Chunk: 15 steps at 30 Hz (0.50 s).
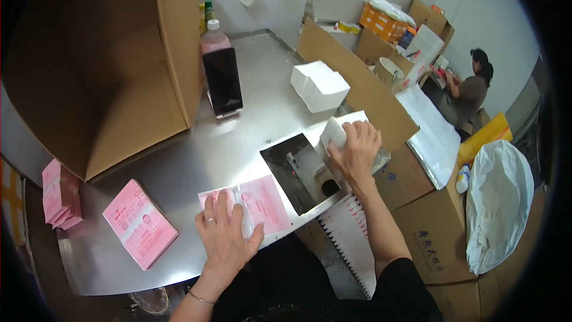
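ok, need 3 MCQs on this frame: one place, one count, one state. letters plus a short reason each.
1. Where does the left hand rest?
A. on the flat pink packet
B. on the bottle
C. inside the big carton

2. How many pink packets lie flat on the metal table?
A. one
B. two
C. five

3. The right hand is:
A. empty, raised
B. gripping white paper
C. holding a phone

Answers: 1 A, palm presses the packet; 2 B, one under the hand, another pink packet further left; 3 B, fingers curl over the white paper.

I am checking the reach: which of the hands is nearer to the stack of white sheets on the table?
Right. The right hand lies just in front of the stack of white sheets; the left hand rests on a pink packet, farther away.
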{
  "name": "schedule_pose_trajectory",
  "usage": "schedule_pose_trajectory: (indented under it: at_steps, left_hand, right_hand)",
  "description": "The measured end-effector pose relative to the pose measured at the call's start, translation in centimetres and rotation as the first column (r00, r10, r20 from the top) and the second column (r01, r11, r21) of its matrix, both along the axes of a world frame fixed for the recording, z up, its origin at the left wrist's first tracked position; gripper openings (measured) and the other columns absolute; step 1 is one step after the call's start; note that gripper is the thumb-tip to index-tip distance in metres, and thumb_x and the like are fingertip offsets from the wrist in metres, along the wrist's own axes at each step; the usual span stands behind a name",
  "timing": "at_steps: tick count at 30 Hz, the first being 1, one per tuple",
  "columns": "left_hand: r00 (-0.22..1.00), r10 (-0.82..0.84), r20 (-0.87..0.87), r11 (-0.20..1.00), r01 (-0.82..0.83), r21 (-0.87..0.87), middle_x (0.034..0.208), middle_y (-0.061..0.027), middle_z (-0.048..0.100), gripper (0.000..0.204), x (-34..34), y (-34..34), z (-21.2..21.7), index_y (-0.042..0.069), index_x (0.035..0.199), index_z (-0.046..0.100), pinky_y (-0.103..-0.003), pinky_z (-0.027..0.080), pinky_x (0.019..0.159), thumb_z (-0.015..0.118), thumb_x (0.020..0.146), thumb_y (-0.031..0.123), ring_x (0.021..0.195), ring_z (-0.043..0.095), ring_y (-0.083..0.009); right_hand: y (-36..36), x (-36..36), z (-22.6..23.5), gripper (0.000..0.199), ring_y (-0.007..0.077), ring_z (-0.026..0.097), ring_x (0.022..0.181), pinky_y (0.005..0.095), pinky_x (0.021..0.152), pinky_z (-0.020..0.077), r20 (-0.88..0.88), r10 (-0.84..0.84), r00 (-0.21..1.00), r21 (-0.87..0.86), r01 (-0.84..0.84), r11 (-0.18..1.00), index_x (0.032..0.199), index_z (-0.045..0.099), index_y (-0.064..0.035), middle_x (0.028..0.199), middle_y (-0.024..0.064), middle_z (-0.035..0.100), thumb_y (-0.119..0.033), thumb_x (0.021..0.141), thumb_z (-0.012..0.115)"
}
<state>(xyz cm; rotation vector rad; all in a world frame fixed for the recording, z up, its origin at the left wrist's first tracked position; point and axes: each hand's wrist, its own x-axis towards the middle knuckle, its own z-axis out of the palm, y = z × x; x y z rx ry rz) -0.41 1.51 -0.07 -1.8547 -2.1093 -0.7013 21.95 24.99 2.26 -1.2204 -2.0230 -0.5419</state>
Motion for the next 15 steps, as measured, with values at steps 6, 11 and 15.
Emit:
schedule_pose_trajectory:
  at_steps: [6,11,15]
  left_hand:
    - [0.999,-0.01,-0.048,0.993,0.004,-0.121,0.128,-0.0165,0.054,0.064,-0.3,-0.7,0.8,0.006,0.106,0.065,-0.047,0.035,0.084,0.074,0.076,0.061,0.121,0.046,-0.0387]
    - [0.999,-0.023,-0.043,0.983,0.014,-0.182,0.113,-0.0145,0.055,0.059,0.2,-1.2,2.2,0.005,0.107,0.065,-0.044,0.035,0.078,0.071,0.08,0.058,0.101,0.05,-0.0332]
    - [0.998,-0.042,0.054,0.984,0.05,-0.172,0.107,-0.0158,0.055,0.044,-0.4,-0.7,0.9,0.005,0.104,0.064,-0.04,0.04,0.072,0.073,0.084,0.044,0.09,0.051,-0.03]
  right_hand:
    - [0.8,-0.7,1.6,0.022,0.0311,0.058,0.095,0.0517,0.093,0.0407,-0.02,0.006,1.0,-0.1,-0.008,0.995,0.082,0.073,-0.0006,0.088,0.0141,0.064,-0.022,0.085,0.066]
    - [1.0,0.5,2.0,0.024,0.0342,0.059,0.093,0.0487,0.087,0.0444,-0.087,0.007,0.996,-0.251,-0.029,0.967,0.08,0.073,0.0015,0.084,0.0167,0.064,-0.019,0.086,0.064]
    - [0.1,0.7,2.1,0.023,0.0352,0.058,0.096,0.0486,0.086,0.0451,-0.108,0.072,0.992,-0.235,-0.096,0.967,0.087,0.074,0.0019,0.091,0.0178,0.063,-0.018,0.088,0.063]
